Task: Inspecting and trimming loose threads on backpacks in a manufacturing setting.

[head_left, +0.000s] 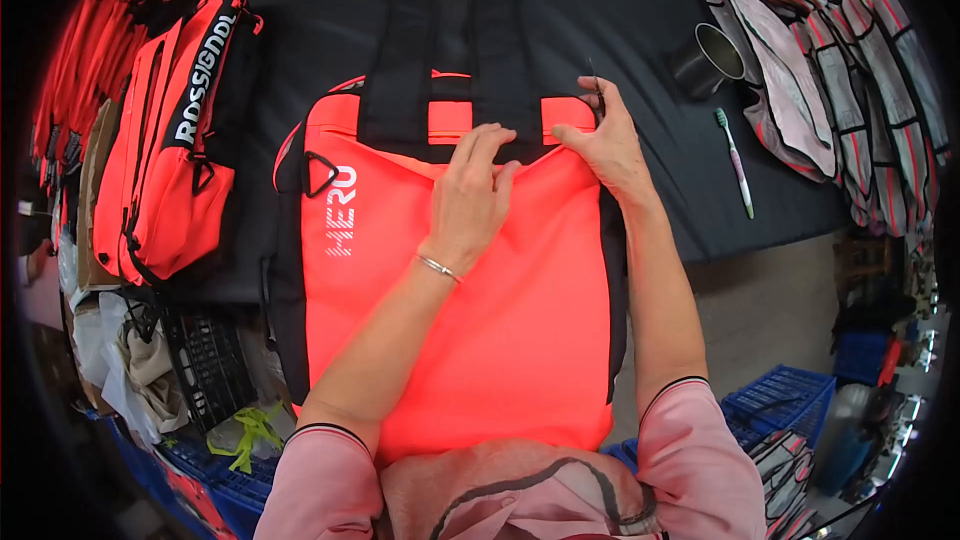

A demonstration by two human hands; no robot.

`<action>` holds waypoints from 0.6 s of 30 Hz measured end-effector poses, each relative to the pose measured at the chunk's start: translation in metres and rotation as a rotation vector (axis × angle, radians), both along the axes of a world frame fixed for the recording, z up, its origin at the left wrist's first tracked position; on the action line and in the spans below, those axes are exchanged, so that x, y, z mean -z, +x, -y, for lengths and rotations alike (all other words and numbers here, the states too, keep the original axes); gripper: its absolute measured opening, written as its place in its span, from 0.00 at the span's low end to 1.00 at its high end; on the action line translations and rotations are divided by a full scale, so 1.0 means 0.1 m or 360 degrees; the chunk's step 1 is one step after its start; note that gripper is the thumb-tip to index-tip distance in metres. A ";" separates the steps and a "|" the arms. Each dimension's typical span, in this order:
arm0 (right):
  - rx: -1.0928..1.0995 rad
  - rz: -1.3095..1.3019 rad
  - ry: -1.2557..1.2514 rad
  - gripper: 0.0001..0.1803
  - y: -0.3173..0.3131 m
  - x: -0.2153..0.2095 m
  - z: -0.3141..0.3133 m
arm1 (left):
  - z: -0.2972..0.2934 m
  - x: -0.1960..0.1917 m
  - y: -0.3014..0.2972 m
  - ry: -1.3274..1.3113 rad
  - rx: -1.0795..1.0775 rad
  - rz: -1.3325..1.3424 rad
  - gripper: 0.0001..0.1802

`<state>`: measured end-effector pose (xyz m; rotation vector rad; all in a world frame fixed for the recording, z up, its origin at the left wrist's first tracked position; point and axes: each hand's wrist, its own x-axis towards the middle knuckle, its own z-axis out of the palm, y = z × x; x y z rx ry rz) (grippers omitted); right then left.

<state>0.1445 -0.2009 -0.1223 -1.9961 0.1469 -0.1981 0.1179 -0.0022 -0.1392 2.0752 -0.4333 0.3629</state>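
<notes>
A large neon-orange backpack (520, 310) with black side trim lies flat on the dark table, its two black shoulder straps (400, 50) running away from me. My left hand (475, 190) presses down on the bag's upper edge, fingertips on the black band where the straps join. My right hand (605, 140) rests on the bag's top right corner. Its fingers pinch a thin dark tool (594, 80), perhaps small snips, that sticks up past the corner.
Several matching orange bags (170, 140) are stacked at the left. A metal cup (712, 55) and a toothbrush (735, 162) lie on the dark table (620, 10) at the right, beside a pile of grey-and-pink fabric pieces (850, 70). Blue crates (785, 405) stand on the floor below.
</notes>
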 end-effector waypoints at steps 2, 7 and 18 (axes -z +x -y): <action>-0.0007 -0.0023 -0.0003 0.39 -0.02 -0.01 0.01 | 0.01 -0.06 0.08 0.0036 0.0085 -0.0078 0.13; 0.0031 -0.0006 0.0056 0.38 -0.04 -0.03 -0.01 | 0.12 -0.04 0.18 0.0208 0.0121 -0.0045 0.10; 0.0026 0.0032 0.0079 0.37 -0.04 0.00 -0.02 | 0.25 0.06 0.25 0.0588 0.0076 0.0118 0.06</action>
